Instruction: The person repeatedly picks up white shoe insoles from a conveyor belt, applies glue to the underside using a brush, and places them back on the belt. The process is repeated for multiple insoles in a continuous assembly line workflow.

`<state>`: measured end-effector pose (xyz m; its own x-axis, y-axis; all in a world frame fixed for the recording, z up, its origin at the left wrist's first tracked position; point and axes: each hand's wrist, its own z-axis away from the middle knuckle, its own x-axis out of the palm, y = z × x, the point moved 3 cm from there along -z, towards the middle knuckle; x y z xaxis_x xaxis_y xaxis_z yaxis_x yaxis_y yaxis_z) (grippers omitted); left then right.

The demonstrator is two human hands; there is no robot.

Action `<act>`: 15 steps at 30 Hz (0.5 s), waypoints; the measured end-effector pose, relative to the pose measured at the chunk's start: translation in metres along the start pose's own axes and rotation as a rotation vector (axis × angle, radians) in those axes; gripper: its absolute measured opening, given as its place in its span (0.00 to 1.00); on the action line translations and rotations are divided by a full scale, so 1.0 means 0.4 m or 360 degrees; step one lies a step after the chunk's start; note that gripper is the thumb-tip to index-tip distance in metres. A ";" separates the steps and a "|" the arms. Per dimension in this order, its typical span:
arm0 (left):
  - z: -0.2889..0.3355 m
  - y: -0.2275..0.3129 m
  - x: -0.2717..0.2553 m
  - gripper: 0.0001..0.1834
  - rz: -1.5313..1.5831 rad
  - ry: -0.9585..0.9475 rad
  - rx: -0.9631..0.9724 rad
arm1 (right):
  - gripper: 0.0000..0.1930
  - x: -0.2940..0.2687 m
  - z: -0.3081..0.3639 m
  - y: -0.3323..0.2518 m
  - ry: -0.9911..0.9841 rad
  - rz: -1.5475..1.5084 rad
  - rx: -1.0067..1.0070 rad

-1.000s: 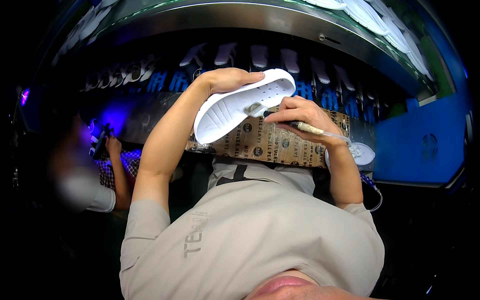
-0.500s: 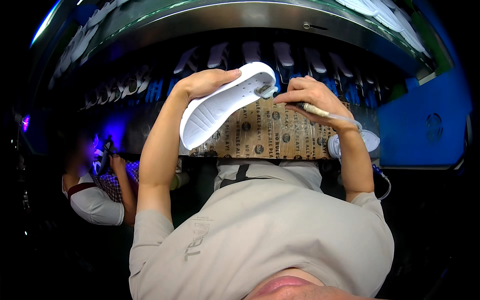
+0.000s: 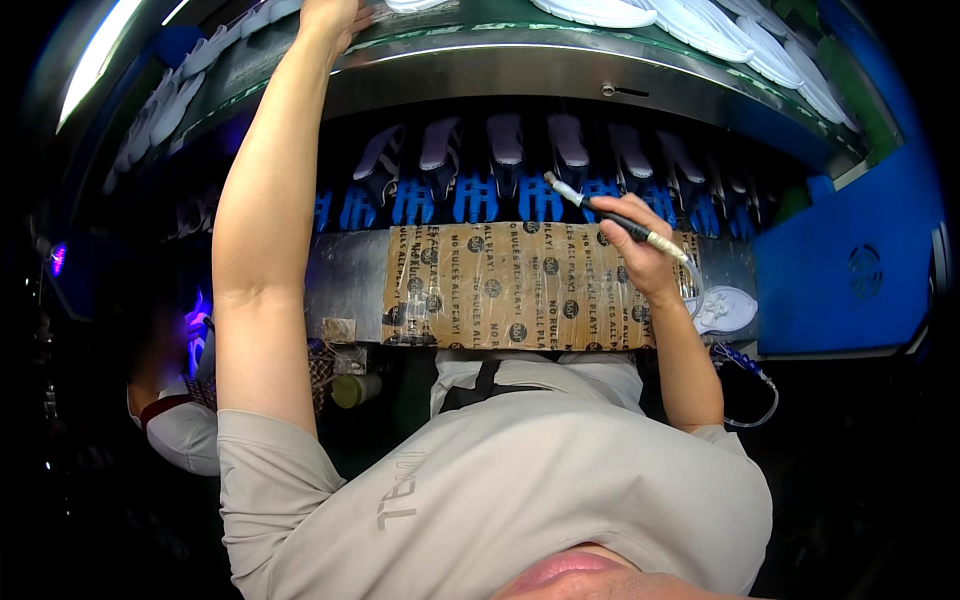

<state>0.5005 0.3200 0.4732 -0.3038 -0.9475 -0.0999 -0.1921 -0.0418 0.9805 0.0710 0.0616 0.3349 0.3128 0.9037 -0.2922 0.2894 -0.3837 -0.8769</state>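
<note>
My left hand (image 3: 336, 18) reaches far forward onto the raised green shelf (image 3: 450, 30), partly cut off by the top edge of the picture. Its visible fingers hang loose, and I see nothing between them. Just right of it lies a white shoe sole (image 3: 418, 4), also cut off. In my right hand (image 3: 645, 245) is a pen-like brush (image 3: 572, 194) with a black grip and pale tip, held in closed fingers over the cardboard. A clear tube (image 3: 696, 285) runs from its rear end. The tip points up and left, touching nothing.
Several white soles (image 3: 710, 35) line the shelf. Below it, shoe uppers (image 3: 505, 140) hang on blue holders (image 3: 475, 198). Taped brown cardboard (image 3: 490, 285) covers the ledge. A white dish (image 3: 728, 308) sits right, beside a blue panel (image 3: 850, 270). A person (image 3: 180, 430) works at left.
The white sole has left the space over the cardboard. My left hand has moved forward to the shelf. My right hand has drawn back slightly with the brush, its tip now raised.
</note>
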 end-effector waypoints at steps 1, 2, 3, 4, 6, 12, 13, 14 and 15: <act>-0.038 -0.034 -0.083 0.35 -0.0943 0.0519 -0.0044 | 0.15 0.016 0.012 0.026 -0.0027 -0.0032 -0.0043; -0.051 -0.049 -0.179 0.33 -0.1600 0.0641 0.0193 | 0.15 0.039 0.015 0.047 -0.0087 -0.0042 0.0000; -0.073 -0.088 -0.198 0.32 -0.2209 0.0686 0.0434 | 0.15 0.051 0.035 0.076 -0.0114 0.0005 0.0086; -0.021 -0.040 -0.050 0.32 -0.2096 0.0375 0.0216 | 0.15 0.049 0.073 0.123 -0.0058 0.0040 0.0153; -0.052 -0.055 -0.069 0.31 -0.2214 0.0318 -0.0005 | 0.16 0.068 0.116 0.190 -0.0089 0.0041 0.0313; -0.302 -0.182 -0.312 0.42 -0.2289 0.0420 -0.0423 | 0.16 0.140 0.181 0.288 -0.0042 0.0046 0.0495; -0.328 -0.187 -0.342 0.43 -0.2361 0.0437 -0.0415 | 0.16 0.151 0.196 0.310 -0.0037 0.0063 0.0513; -0.351 -0.200 -0.412 0.43 -0.2438 0.0465 -0.0422 | 0.16 0.163 0.206 0.327 -0.0058 0.0087 0.0466; -0.376 -0.204 -0.415 0.45 -0.2485 0.0456 -0.0386 | 0.16 0.167 0.211 0.336 -0.0080 0.0099 0.0435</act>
<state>0.7069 0.4330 0.4354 0.2201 0.0445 -0.9745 0.0220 -0.9989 -0.0406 0.0545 0.0863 0.1653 0.2749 0.8909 -0.3616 0.0143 -0.3798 -0.9249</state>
